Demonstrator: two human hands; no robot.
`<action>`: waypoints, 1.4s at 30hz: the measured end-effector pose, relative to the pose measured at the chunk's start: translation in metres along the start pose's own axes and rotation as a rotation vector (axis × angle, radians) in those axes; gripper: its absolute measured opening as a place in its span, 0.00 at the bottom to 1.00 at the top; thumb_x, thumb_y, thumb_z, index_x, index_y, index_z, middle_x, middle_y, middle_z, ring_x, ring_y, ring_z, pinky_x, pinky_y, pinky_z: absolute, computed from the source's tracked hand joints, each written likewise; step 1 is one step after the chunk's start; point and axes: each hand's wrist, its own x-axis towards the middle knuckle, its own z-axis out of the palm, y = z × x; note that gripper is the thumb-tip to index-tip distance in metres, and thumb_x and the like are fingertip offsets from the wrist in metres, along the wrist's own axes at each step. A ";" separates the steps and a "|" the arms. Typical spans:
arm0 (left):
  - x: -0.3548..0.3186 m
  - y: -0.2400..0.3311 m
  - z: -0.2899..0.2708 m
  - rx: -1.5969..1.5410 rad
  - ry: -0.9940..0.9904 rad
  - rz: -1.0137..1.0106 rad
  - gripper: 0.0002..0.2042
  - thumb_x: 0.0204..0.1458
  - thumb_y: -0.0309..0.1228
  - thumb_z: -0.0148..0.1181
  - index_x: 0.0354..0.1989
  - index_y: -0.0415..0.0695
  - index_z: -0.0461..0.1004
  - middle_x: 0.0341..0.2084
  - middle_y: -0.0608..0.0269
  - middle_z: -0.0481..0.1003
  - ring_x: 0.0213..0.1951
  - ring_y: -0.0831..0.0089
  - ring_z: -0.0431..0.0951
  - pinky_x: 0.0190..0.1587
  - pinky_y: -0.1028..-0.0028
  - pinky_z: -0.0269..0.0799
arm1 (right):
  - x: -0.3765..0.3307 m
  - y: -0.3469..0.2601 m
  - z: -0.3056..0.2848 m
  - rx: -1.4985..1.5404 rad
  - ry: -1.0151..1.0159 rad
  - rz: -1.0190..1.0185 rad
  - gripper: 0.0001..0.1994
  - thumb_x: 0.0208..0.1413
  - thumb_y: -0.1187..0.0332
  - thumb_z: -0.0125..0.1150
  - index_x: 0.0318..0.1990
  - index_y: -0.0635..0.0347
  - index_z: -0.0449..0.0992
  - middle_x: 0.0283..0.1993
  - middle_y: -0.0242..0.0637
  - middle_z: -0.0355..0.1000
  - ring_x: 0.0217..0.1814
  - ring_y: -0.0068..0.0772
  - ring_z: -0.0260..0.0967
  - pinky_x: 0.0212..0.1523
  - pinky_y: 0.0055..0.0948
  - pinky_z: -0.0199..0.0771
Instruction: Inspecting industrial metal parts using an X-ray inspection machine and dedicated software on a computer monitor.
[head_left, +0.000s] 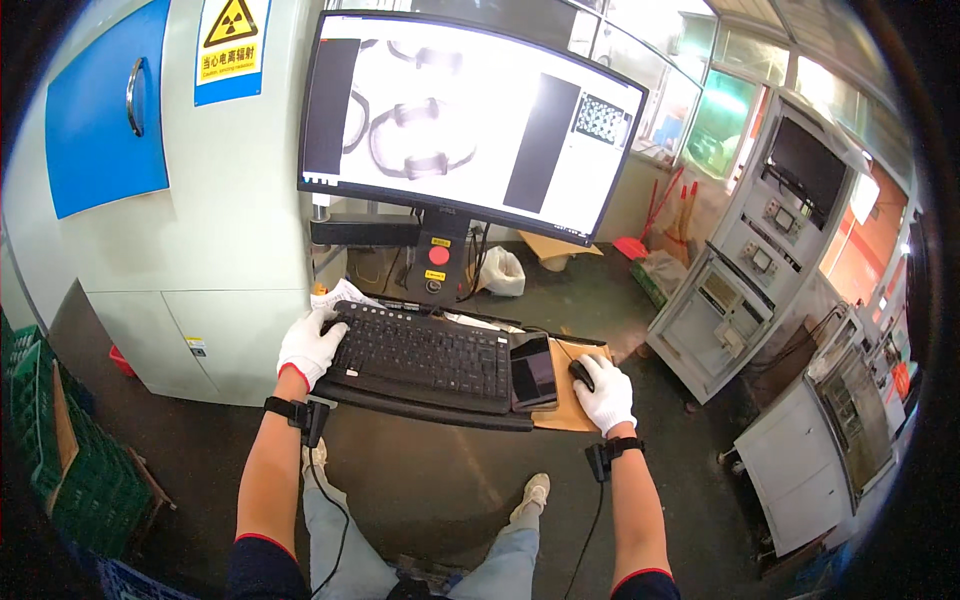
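Observation:
My left hand (311, 347), in a white knit glove, rests at the left end of a black computer keyboard (420, 358), its fingers stretched over the edge keys. My right hand (604, 392), gloved the same way, lies over a black computer mouse (581, 374) with its fingers around it. Under the mouse is a tan board (566, 408). Between keyboard and mouse lies a dark smartphone (533, 374). Above them a large monitor (470, 115) shows a grey picture of rounded, ring-like parts and a small thumbnail at its right.
A pale cabinet (215, 240) with a blue door (110, 110) and a yellow warning sign stands left. Below the monitor is a red button (438, 256). Green crates (60, 450) are at lower left. At right stand an instrument rack (740, 270) and a white bench (800, 460).

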 end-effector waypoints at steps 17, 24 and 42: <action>-0.001 0.004 -0.002 -0.007 0.007 0.023 0.23 0.66 0.46 0.68 0.60 0.40 0.85 0.54 0.42 0.86 0.58 0.43 0.85 0.64 0.54 0.79 | 0.002 -0.002 -0.004 0.025 0.009 -0.009 0.22 0.54 0.62 0.75 0.59 0.49 0.86 0.58 0.43 0.84 0.52 0.57 0.84 0.55 0.51 0.85; -0.004 0.010 -0.007 0.044 0.015 0.047 0.24 0.66 0.47 0.68 0.59 0.39 0.85 0.54 0.41 0.86 0.58 0.43 0.85 0.64 0.53 0.79 | 0.002 -0.005 -0.006 0.020 0.042 -0.035 0.21 0.55 0.64 0.74 0.57 0.48 0.86 0.58 0.42 0.84 0.52 0.57 0.84 0.55 0.52 0.85; 0.005 -0.015 0.001 -0.163 -0.011 0.099 0.21 0.66 0.36 0.68 0.63 0.39 0.83 0.56 0.45 0.86 0.60 0.49 0.86 0.67 0.57 0.78 | 0.002 0.003 -0.004 -0.003 0.061 -0.100 0.18 0.58 0.61 0.70 0.57 0.44 0.85 0.58 0.40 0.83 0.53 0.53 0.84 0.53 0.51 0.85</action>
